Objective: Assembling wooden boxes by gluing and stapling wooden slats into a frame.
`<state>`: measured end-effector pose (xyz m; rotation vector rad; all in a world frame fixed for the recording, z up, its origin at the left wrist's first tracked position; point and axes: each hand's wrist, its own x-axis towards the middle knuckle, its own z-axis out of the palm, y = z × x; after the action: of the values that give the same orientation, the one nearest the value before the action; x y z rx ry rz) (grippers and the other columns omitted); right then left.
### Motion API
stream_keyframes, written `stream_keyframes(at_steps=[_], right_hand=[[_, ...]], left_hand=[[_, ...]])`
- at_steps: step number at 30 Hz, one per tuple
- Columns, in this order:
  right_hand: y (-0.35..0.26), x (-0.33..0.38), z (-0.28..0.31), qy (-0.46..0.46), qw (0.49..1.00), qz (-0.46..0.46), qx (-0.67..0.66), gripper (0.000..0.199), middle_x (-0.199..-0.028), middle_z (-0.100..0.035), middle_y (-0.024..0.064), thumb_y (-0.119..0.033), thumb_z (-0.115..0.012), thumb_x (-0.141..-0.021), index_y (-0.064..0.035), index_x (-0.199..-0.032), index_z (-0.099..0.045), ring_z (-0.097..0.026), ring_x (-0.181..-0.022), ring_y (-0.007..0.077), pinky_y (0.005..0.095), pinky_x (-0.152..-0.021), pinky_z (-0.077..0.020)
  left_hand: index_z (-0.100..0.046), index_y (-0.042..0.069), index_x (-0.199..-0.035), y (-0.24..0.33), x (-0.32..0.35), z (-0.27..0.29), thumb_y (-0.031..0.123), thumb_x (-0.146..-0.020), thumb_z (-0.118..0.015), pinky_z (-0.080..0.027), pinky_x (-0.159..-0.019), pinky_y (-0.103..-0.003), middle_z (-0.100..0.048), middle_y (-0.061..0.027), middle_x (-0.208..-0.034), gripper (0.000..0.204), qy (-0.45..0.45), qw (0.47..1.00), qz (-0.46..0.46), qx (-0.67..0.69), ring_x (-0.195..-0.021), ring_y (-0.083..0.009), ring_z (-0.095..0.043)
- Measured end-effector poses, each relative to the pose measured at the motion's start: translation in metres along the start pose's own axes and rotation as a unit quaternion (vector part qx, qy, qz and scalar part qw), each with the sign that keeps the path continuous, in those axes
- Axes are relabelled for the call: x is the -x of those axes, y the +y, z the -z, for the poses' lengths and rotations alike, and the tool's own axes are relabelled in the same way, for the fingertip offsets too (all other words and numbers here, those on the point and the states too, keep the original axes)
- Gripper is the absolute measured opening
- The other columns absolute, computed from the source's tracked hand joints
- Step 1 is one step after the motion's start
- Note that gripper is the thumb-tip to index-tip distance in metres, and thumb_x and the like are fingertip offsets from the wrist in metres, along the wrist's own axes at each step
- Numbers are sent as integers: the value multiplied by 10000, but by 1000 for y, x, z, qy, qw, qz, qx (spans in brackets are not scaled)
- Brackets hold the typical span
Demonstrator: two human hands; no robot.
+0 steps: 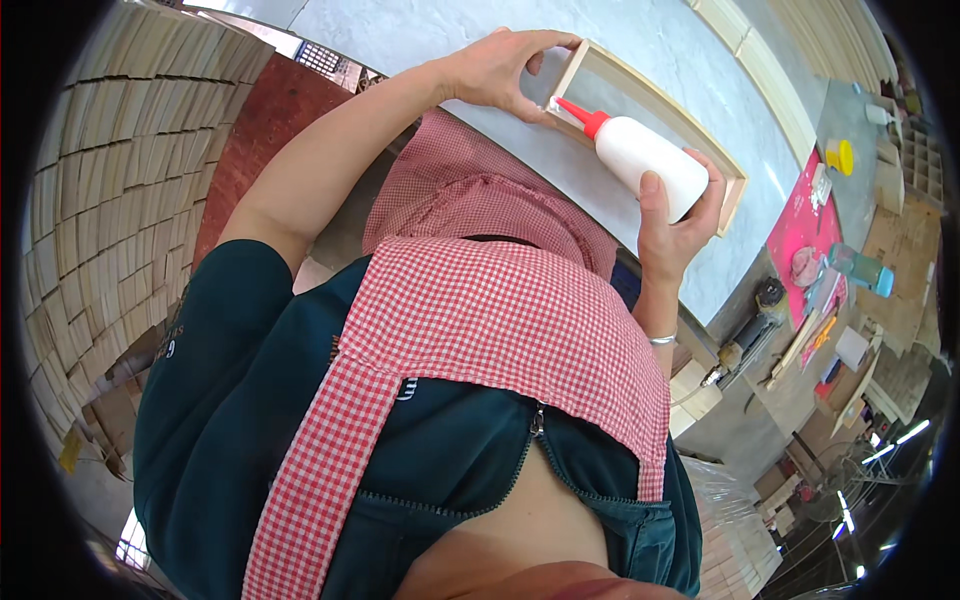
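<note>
The white squeeze bottle (645, 158) hides the palm of the right hand (678, 225) and part of the near rail of the wooden frame (568, 76). It is unclear whether the bottle's red nozzle touches the frame. Some fingers of the left hand (492, 70) are tucked out of sight. The gingham apron (510, 325) covers most of the right forearm. The marbled tabletop (400, 35) runs off the top edge. At far left, stacked wooden strips (130, 140) fade into the dark fisheye rim. At right, small items on a pink sheet (798, 218) are too tiny to identify.
</note>
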<state>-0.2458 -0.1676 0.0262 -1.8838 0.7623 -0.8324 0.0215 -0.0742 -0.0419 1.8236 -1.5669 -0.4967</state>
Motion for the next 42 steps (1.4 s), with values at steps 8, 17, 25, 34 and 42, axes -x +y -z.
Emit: stream_keyframes(at_steps=[8,17,25,34,42], right_hand=[[10,-24,-10,29,994,89,49,552,-1125,-598,152,-188,-798,-815,-30,-1254,-504,-639,-944,259,333,-770,-553],[10,-44,-15,44,990,104,79,517,-1166,-589,150,-220,-795,-850,-38,-1248,-517,-636,-990,271,330,-808,-556],[13,-40,1,62,984,108,129,509,-1162,-592,149,-216,-795,-852,-44,-1246,-521,-637,-989,276,337,-802,-557],[18,-25,43,121,973,95,173,483,-1164,-600,139,-188,-787,-854,-49,-1236,-525,-634,-991,268,340,-813,-555],[27,-12,77,162,961,71,213,473,-1148,-605,144,-185,-782,-857,-46,-1230,-528,-626,-992,270,345,-827,-548]], left_hand=[[-513,74,-1439,-1,1,1,301,-540,-921,-514,-718,-293,-653,-95,-904,1013,0,1000,-2,24,-738,-220,-558],[-508,92,-1447,7,0,7,277,-538,-926,-502,-728,-285,-634,-82,-867,1017,-17,999,21,34,-749,-215,-543],[-500,100,-1454,6,0,6,263,-539,-928,-494,-774,-288,-617,-67,-861,1023,-19,999,22,46,-766,-211,-529],[-503,57,-1436,13,0,12,286,-567,-911,-523,-760,-290,-668,-86,-986,987,-30,999,24,33,-761,-206,-545],[-496,90,-1451,7,0,12,264,-577,-903,-485,-769,-301,-636,-61,-930,980,-37,998,15,43,-777,-194,-529]])
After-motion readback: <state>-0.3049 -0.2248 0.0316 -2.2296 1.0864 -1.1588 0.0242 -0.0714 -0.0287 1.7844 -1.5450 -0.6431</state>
